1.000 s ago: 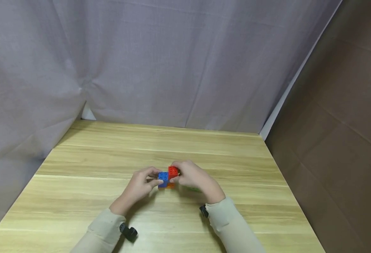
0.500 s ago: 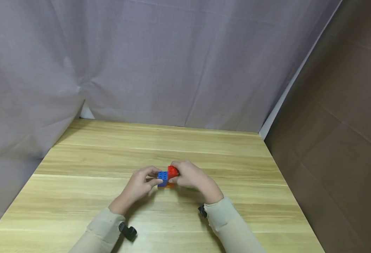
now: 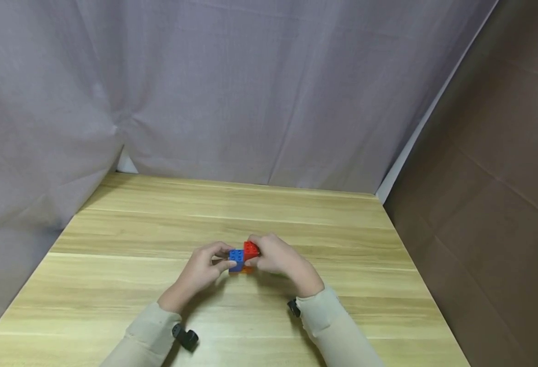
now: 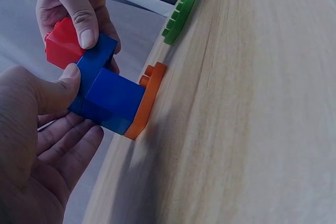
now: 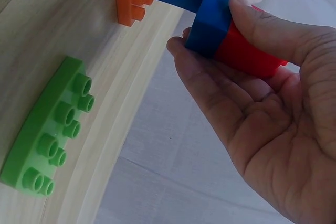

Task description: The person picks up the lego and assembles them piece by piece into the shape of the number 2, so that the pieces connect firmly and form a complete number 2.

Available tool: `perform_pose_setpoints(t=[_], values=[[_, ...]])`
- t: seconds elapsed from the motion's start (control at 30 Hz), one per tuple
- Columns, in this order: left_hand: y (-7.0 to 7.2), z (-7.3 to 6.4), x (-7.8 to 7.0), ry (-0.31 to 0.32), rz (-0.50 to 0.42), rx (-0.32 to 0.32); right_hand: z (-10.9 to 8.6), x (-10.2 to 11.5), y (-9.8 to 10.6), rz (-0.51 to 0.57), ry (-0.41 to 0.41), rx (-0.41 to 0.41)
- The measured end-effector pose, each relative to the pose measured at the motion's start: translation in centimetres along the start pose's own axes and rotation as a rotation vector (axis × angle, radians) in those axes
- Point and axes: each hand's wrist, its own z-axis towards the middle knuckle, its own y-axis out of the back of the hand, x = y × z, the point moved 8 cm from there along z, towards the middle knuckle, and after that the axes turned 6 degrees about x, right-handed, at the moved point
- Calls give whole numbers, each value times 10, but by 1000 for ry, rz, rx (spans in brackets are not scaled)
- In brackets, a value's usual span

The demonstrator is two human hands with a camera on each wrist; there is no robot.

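Observation:
A stack of building bricks stands on the table between both hands. At its foot lies a thin orange brick [image 4: 149, 95], carrying a lower blue block [image 4: 114, 98]. Across that sits an upper blue brick [image 3: 236, 256], which reaches out to the right like an overhang. On its outer end is a red brick [image 3: 250, 248]. My left hand [image 3: 201, 267] pinches the upper blue brick, thumb on the near side. With its thumb on the near face and fingers behind, my right hand [image 3: 275, 254] grips the red brick, the thumb tip overlapping the blue end.
A flat green brick [image 5: 42, 135] with several studs lies on the wooden table [image 3: 232, 326] to the right of the stack, hidden under the right hand in the head view. Grey cloth [image 3: 232, 102] hangs behind the table, and a brown panel [image 3: 489, 204] stands at right.
Both hands keep their grip on the stack and hardly move. The green edge that showed below the right wrist earlier is now hidden in the head view.

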Motion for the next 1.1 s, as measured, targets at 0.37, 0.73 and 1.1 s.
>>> perform_pose_setpoints(t=[0.37,0.73,1.1], values=[[-1,-1,0,8,9,-2,-1,-2,-2,-1,-2,8],[1,1,-1,-9,15,-11,0,-8,-1,13,45,10],[1,-1,-2,0,39,-11,-6,-13,1,75,133,-44]])
